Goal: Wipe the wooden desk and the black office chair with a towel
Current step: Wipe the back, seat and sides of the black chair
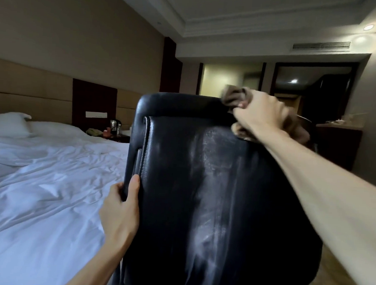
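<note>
1. Chair (213, 187) first: the black office chair stands right in front of us with its back side facing us, just beside the bed (39, 178).
2. We hold the chair with our left hand (120, 210). Its thumb and fingers are closed tight around the left edge of the chair back. We think this grip should stay firm, so the chair does not roll or spin while we rub.
3. Our right hand (258, 113) is closed on the brown towel (235, 95), bunched up in a ball. It presses the towel on the top right corner of the chair back.
4. We see pale, dusty streaks down the middle of the black back. We think these spots need the most rubbing.
5. To wipe well, we would go from the top down in long, slow strokes, each one touching the last, so no stripe gets missed.
6. We would spread the towel flatter under our palm. A ball only cleans a small spot.
7. We would wipe along the stitched seam on the left too, since dust can hide there.
8. We cannot see the seat or the arms from here, and we cannot tell which piece in the room is the wooden desk.
</note>
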{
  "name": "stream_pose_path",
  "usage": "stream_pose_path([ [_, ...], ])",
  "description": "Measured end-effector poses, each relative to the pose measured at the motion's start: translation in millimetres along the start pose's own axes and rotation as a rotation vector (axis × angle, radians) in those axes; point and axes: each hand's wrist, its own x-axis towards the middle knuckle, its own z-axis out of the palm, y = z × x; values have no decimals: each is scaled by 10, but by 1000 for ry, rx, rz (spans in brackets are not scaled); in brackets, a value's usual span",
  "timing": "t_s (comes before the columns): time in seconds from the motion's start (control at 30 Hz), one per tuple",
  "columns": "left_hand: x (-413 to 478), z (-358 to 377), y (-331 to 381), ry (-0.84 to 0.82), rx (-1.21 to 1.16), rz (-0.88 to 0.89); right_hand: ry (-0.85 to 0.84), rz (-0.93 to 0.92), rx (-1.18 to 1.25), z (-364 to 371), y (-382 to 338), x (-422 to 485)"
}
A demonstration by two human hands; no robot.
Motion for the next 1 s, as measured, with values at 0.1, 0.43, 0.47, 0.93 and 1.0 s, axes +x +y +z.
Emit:
stream_pose_path([
  [0.1,-4,-33,15,-4,86,19,-66,-254,56,129,-728,-238],
  [0.43,804,286,1401,-57,48,78,-139,-586,-33,125,-923,-420],
  [0.47,848,423,1509,-51,56,58,-144,-615,-48,123,-844,-448],
  [0.93,816,812,1058,67,222,121,-136,-677,-69,263,-6,-2056],
  [1.0,785,779,1081,73,224,121,-143,-815,-63,149,109,-2171],
])
